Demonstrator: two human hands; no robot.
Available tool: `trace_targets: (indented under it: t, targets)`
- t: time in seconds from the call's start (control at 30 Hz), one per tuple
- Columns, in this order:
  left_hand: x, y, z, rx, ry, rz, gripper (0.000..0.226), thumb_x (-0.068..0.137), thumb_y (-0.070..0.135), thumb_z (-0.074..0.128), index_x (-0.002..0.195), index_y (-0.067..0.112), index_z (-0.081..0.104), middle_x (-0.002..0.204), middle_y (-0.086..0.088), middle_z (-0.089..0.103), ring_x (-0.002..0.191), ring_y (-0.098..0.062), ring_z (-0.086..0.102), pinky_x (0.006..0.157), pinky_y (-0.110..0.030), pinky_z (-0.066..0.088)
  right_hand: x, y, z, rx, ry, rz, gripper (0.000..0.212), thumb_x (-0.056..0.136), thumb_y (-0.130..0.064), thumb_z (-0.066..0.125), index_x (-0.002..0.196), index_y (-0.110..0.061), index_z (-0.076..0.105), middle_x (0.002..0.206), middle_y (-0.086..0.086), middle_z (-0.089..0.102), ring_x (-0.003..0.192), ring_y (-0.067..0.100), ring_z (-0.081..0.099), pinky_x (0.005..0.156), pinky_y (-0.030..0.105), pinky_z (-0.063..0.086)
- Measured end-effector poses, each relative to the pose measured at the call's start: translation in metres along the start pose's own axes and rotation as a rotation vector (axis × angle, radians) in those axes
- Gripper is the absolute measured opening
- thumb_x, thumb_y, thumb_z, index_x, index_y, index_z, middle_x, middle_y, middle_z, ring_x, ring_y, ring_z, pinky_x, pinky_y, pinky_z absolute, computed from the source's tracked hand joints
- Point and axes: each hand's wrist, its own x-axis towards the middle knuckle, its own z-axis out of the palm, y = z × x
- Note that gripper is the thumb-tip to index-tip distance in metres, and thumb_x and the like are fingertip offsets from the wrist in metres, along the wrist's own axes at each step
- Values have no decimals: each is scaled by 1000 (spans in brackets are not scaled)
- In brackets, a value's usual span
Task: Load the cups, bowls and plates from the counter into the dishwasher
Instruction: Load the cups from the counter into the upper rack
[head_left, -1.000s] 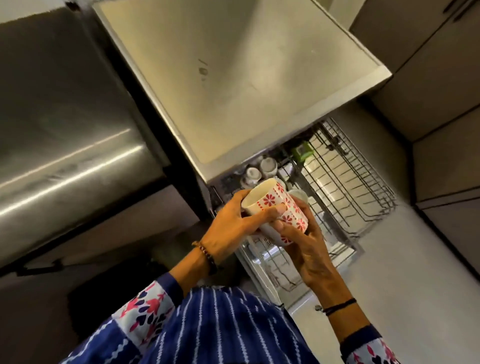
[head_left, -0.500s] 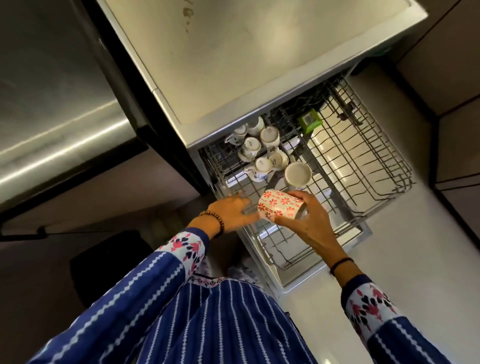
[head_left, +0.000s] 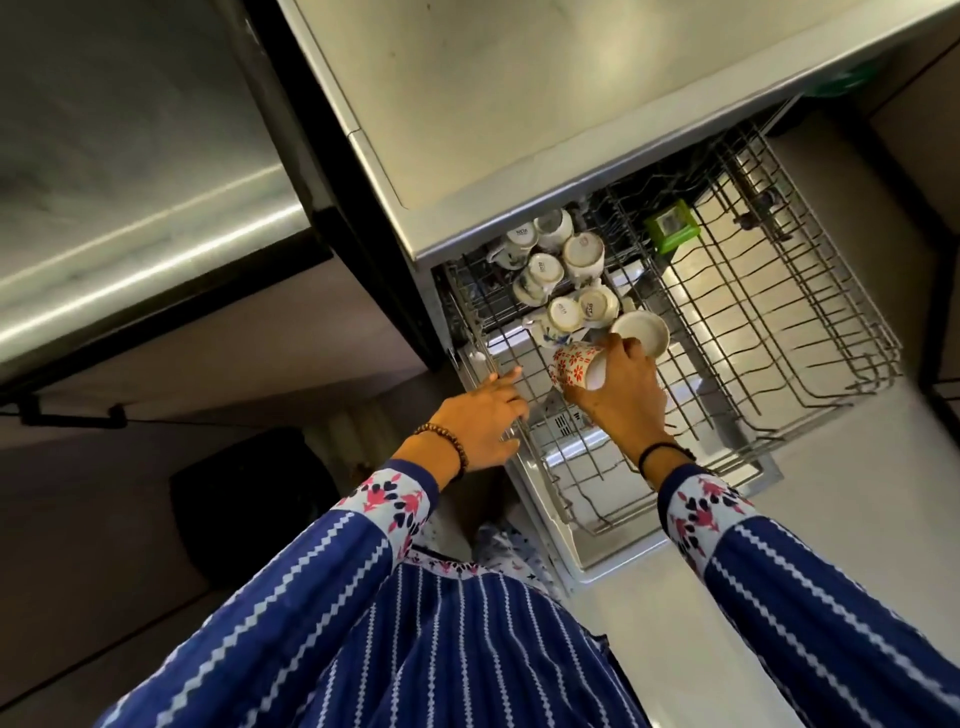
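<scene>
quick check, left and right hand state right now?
Left hand: open, fingers resting on the dishwasher rack edge.
Right hand: holding the red-flowered cup.

Red-flowered white cup (head_left: 575, 365) lies tipped sideways above the rack (head_left: 810, 332), beside upturned cups (head_left: 563, 270).

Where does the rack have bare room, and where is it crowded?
Crowded: back left corner, packed with white cups, where the right hand holds the patterned cup. Free: the right half of the rack, past the green block, and the front wires beside the left hand.
</scene>
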Motion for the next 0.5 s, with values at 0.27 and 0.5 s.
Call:
trace_targets:
  t: [0.27,0.5]
  targets:
    - [-4,3,4,-21,-29,-32,38,90,27,61,126,23,49,162,-2,3,148,-25,11,96,-36,46,10,-8,8,14,-13,-3,80,74,-44,81,135,-16,37,129,15,46,111,48,55,79,55,58]
    - [-4,1,8,-51,-18,-8,39,91,25,60,128,20,49,161,-3,12,148,-21,11,105,-34,40,-1,-13,0,59,-18,-29,77,81,-35,80,141,-11,39,137,17,48,113,43,59,84,54,57]
